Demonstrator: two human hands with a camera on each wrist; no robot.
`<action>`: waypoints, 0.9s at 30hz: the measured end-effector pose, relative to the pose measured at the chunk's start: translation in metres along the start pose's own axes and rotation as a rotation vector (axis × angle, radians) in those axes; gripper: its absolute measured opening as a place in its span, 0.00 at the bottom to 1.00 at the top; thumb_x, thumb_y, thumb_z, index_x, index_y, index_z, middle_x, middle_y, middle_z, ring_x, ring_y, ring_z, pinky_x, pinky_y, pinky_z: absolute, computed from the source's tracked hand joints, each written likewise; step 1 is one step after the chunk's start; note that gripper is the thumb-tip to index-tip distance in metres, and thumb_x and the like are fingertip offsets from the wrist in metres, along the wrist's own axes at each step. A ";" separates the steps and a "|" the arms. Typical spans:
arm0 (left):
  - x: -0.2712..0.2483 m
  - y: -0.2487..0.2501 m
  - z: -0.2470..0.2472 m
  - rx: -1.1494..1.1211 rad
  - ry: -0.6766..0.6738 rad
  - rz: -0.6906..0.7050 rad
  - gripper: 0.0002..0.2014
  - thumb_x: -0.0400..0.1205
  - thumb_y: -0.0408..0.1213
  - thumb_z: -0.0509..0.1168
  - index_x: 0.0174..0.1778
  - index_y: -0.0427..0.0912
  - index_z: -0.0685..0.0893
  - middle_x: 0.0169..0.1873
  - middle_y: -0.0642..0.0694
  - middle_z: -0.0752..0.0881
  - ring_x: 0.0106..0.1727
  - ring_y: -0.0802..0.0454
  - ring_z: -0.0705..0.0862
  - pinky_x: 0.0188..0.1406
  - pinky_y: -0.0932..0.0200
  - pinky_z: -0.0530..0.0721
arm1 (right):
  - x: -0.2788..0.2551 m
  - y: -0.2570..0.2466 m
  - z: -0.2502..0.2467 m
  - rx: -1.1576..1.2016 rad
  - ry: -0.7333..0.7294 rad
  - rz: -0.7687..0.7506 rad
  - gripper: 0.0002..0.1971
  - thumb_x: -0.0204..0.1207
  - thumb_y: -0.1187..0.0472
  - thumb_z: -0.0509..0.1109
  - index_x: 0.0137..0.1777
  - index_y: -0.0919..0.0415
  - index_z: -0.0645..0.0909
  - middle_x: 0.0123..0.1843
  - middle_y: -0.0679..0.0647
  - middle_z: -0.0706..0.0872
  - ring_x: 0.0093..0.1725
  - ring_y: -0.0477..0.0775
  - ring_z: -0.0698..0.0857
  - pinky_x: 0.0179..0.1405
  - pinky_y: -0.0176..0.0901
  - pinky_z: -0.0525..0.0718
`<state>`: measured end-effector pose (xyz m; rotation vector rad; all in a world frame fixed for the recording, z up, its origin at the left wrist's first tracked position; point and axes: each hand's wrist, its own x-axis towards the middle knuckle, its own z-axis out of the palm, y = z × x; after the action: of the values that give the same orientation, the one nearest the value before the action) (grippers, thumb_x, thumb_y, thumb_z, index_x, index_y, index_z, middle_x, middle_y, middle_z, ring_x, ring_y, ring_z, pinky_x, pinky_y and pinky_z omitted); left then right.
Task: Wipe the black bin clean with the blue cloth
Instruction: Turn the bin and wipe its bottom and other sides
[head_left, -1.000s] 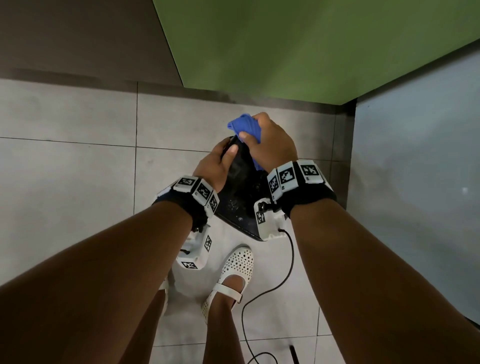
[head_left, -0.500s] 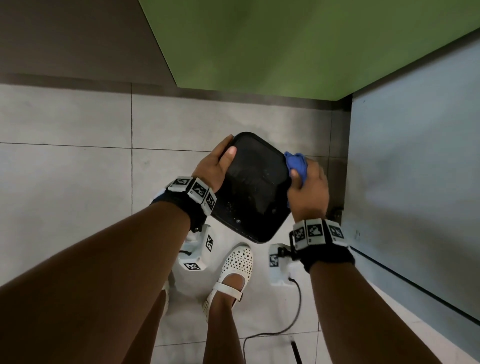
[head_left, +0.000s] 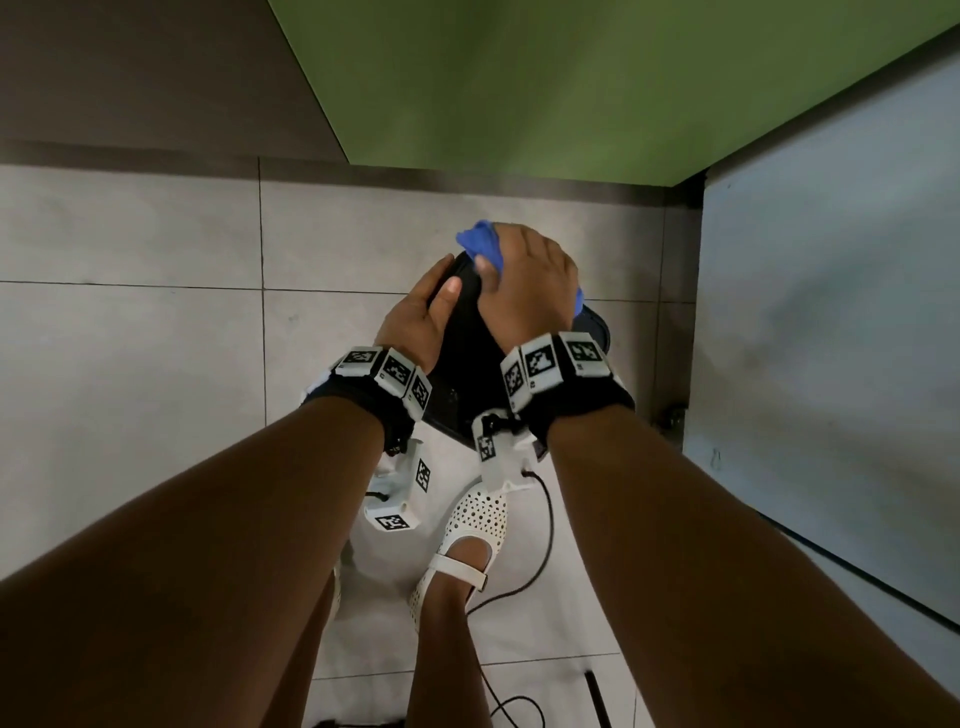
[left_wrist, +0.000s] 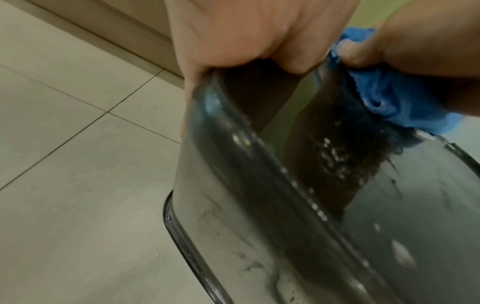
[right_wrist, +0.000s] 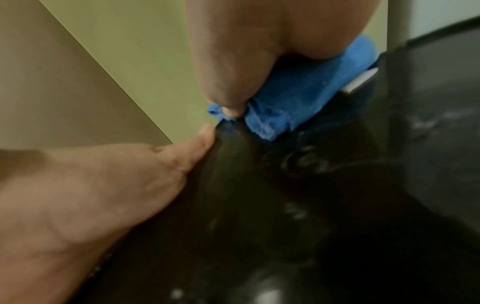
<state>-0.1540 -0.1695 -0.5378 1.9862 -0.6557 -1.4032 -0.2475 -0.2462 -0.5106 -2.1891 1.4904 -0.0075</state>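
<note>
The black bin (head_left: 460, 358) is held upside down above the floor between both hands, its wet base facing me. My left hand (head_left: 415, 322) grips its left edge, thumb on the base. My right hand (head_left: 524, 286) presses the bunched blue cloth (head_left: 483, 244) onto the far top edge of the bin. In the left wrist view the bin (left_wrist: 285, 195) shows water drops and the blue cloth (left_wrist: 389, 98) under the right hand. From the right wrist, the cloth (right_wrist: 298, 98) sits pinched under the thumb against the bin (right_wrist: 311, 205).
Grey floor tiles (head_left: 130, 353) spread to the left. A green wall (head_left: 519, 83) stands ahead and a pale grey panel (head_left: 831, 338) closes the right side. A foot in a white shoe (head_left: 467, 535) and a black cable (head_left: 540, 545) lie below the bin.
My right hand has carried the cloth from the bin's right side up to its far top edge. The left hand keeps its grip on the left edge.
</note>
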 end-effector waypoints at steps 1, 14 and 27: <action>-0.001 0.000 0.000 -0.006 0.015 -0.006 0.23 0.86 0.46 0.52 0.78 0.48 0.66 0.74 0.45 0.75 0.76 0.49 0.72 0.72 0.66 0.65 | -0.001 0.005 -0.001 -0.001 -0.003 -0.028 0.20 0.79 0.53 0.61 0.69 0.57 0.73 0.67 0.54 0.80 0.68 0.59 0.75 0.72 0.51 0.66; -0.005 0.003 0.000 -0.018 0.044 0.005 0.22 0.86 0.48 0.52 0.78 0.51 0.67 0.75 0.48 0.73 0.77 0.50 0.70 0.71 0.67 0.63 | -0.049 0.052 -0.011 0.022 0.129 0.343 0.21 0.80 0.55 0.61 0.72 0.58 0.70 0.72 0.62 0.74 0.71 0.65 0.72 0.71 0.59 0.71; -0.010 0.011 0.000 -0.075 0.074 -0.028 0.22 0.87 0.46 0.51 0.78 0.48 0.67 0.75 0.47 0.73 0.77 0.51 0.70 0.68 0.72 0.62 | -0.045 0.023 -0.007 -0.023 0.067 0.386 0.26 0.82 0.50 0.57 0.79 0.50 0.58 0.82 0.61 0.57 0.82 0.63 0.55 0.80 0.60 0.53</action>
<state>-0.1574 -0.1698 -0.5234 1.9848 -0.5365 -1.3441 -0.2876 -0.2165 -0.5019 -1.8993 1.9360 0.0656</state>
